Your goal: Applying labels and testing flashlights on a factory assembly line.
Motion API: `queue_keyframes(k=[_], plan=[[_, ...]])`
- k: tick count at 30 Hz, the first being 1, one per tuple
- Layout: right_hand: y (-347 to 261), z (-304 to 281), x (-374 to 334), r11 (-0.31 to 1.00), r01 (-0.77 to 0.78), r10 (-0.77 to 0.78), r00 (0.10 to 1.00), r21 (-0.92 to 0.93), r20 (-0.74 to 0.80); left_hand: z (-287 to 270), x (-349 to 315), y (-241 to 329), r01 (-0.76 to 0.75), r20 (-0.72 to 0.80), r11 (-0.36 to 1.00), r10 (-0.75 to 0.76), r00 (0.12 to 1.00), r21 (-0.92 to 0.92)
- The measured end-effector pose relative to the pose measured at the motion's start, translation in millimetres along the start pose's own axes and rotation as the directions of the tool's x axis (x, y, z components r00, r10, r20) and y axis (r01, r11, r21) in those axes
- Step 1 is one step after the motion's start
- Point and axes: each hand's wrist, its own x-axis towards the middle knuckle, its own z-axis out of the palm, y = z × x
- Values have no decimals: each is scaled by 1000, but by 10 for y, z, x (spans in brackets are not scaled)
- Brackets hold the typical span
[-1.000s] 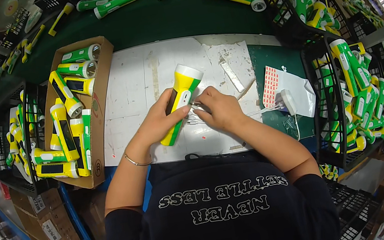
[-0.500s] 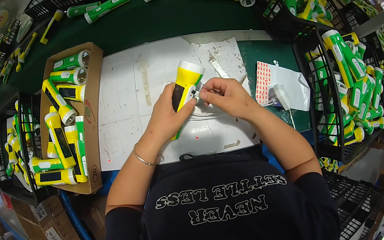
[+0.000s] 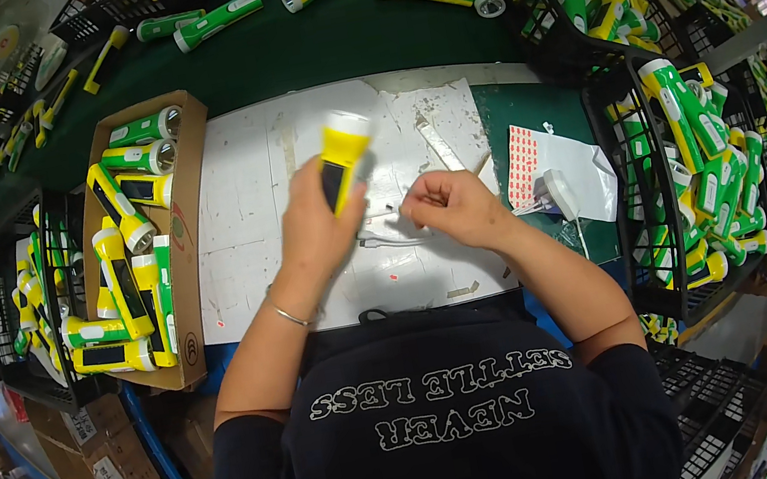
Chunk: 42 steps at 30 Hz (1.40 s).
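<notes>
My left hand (image 3: pixel 312 226) is wrapped round a yellow flashlight (image 3: pixel 347 139) with a white head and a dark panel along its body. The flashlight is tilted, head pointing away from me, and smeared by motion. To its right, apart from it, my right hand (image 3: pixel 460 211) is closed in a pinch over the white board (image 3: pixel 262 179). A small dark tip (image 3: pixel 390 206) shows by its fingertips; what the fingers grip is too small to name. A white cable (image 3: pixel 394 241) lies on the board below this hand.
A cardboard box (image 3: pixel 192 139) of flashlights stands at the left, beside a black crate (image 3: pixel 56 284). Black crates (image 3: pixel 670 222) full of flashlights are at the right. A white charger (image 3: pixel 561 195) and a red-marked sheet (image 3: pixel 525 165) lie nearby. More green flashlights (image 3: pixel 217 21) lie at the back.
The flashlight in my left hand has moved left, away from my right hand. My right hand stays closed at nearly the same place, slightly lower.
</notes>
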Motion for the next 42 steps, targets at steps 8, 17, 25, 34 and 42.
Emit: queue_keyframes(k=[8,17,25,34,42], plan=[[17,-439,296,421,-301,-151,907,-856,-394,7,116,91,231,199,640,-123,972,-733],[-239,-245,249,972,201,-199,979,-121,30,119,202,186,329,305,155,-155,939,-932],[-758,-1627,109,866,31,-458,451,-499,-766,-33,172,315,385,385,286,-57,921,-877],[-1093,-2645,418,526,-587,-641,202,-616,-740,-55,190,218,438,435,214,-67,898,-873],[-403,-2234,1752,263,-616,-330,665,-742,-670,-119,154,166,484,469,154,-122,875,-862]])
